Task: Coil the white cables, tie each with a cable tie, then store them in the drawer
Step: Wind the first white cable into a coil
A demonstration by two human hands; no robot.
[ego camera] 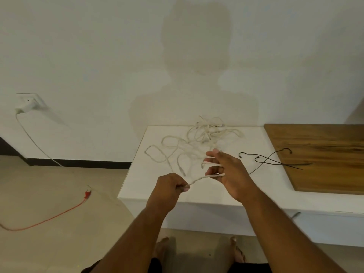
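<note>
A tangle of white cables [202, 138] lies spread over the white cabinet top [197, 192], reaching to the wall. My left hand [171, 187] is closed on one white cable [199, 179] near the cabinet's front edge. That cable runs up and right to my right hand [226, 170], which has its fingers spread with the cable wrapped across them. Several thin black cable ties [275, 161] lie to the right of my right hand, partly on the wooden board.
A wooden board [323, 158] covers the cabinet's right part. A charger [27, 105] sits in a wall socket at left, its cord hanging to the floor. An orange cable [59, 213] lies on the floor. My bare feet [199, 251] stand before the cabinet.
</note>
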